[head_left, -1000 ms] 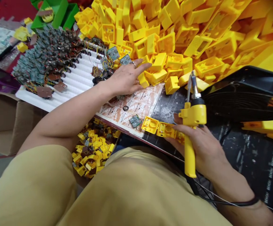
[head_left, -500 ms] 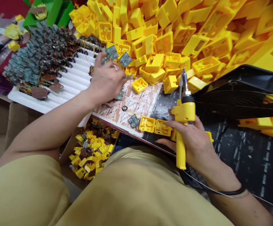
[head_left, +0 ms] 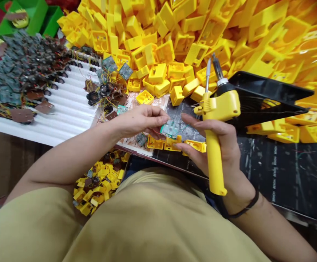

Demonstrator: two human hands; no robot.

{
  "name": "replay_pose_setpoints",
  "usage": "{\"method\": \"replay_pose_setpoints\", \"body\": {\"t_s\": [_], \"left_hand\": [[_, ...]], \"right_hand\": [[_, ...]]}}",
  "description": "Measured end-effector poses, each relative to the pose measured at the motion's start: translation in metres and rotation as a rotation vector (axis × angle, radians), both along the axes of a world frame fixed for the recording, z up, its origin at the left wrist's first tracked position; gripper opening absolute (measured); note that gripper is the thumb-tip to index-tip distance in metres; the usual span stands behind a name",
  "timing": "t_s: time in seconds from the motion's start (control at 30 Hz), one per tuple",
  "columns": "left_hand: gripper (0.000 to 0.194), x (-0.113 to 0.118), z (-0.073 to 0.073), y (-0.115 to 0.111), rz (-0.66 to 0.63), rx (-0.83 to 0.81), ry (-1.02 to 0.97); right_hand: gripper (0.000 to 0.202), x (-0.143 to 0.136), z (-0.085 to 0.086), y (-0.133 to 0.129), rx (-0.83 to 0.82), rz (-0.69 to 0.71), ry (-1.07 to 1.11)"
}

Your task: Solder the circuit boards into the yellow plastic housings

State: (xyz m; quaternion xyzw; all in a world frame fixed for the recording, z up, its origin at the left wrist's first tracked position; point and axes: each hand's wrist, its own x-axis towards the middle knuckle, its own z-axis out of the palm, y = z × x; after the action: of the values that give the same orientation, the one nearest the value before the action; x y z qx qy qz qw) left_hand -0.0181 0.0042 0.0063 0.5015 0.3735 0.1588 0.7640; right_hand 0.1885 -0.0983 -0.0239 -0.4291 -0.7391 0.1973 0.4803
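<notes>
My left hand (head_left: 144, 120) pinches a green circuit board (head_left: 170, 129) between thumb and fingers, above the table's front edge. Just below it lie open yellow cases (head_left: 155, 142), partly covered by the board and fingers. My right hand (head_left: 218, 142) is closed around a yellow soldering gun (head_left: 215, 145), its metal tip pointing up and away; the thumb and index finger reach toward the board. A small dark board (head_left: 141, 139) lies left of the cases. Speakers with wires and boards (head_left: 103, 91) sit in a cluster beyond my left hand.
A large heap of yellow housings (head_left: 158, 72) fills the back. Many wired boards (head_left: 16, 69) are piled on a white ridged foam sheet (head_left: 71, 105) at left. A black fan-like object (head_left: 270, 94) stands at right. Below the table edge is a box of yellow parts (head_left: 100, 185).
My left hand has come back from the speaker cluster toward the cases, now with a green board. The soldering gun has risen slightly in my right hand. The camera view has shifted right.
</notes>
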Motion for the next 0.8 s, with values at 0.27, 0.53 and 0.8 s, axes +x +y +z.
{"method": "replay_pose_setpoints", "body": {"t_s": [0.27, 0.53, 0.8], "left_hand": [[0.026, 0.003, -0.007, -0.007, 0.063, -0.082, -0.036], [0.023, 0.004, -0.005, -0.01, 0.032, -0.066, -0.021], [0.023, 0.004, -0.001, -0.012, -0.055, 0.072, 0.072]], "right_hand": [[0.06, -0.006, -0.007, 0.001, 0.101, -0.007, -0.038], [0.057, -0.006, -0.016, -0.002, 0.036, -0.029, -0.022], [0.056, -0.006, -0.021, -0.003, 0.025, -0.045, 0.027]]}}
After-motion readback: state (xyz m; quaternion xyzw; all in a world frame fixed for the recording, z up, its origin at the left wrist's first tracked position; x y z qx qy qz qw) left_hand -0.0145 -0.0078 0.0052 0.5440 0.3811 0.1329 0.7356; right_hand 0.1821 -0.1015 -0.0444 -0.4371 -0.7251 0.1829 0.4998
